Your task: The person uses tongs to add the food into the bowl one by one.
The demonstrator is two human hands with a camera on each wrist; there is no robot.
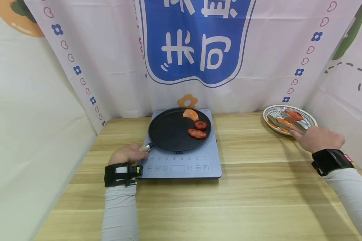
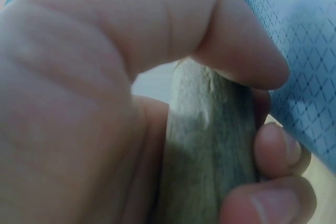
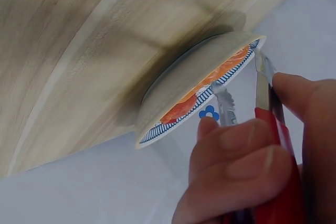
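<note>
My left hand (image 1: 125, 154) grips the wooden handle (image 2: 207, 145) of a round black frying pan (image 1: 172, 134), its fingers curled round it in the left wrist view. On the pan's right side lie an orange salmon-like slice (image 1: 190, 114), a round red piece (image 1: 200, 125) and a longer reddish piece (image 1: 197, 134). My right hand (image 1: 322, 139) holds metal tongs (image 1: 298, 127) with red grips (image 3: 278, 166). Their two arms stand apart over a patterned plate (image 1: 312, 117). The plate bears a red piece (image 1: 294, 115) and orange food (image 3: 231, 66); whether the tongs touch either, I cannot tell.
Under the pan is a grey induction cooker (image 1: 181, 173) with touch buttons along its front. It stands on a wooden table (image 1: 244, 201). Printed cloth (image 1: 114, 67) hangs behind the table, and a pale wall (image 1: 27, 134) rises at the left.
</note>
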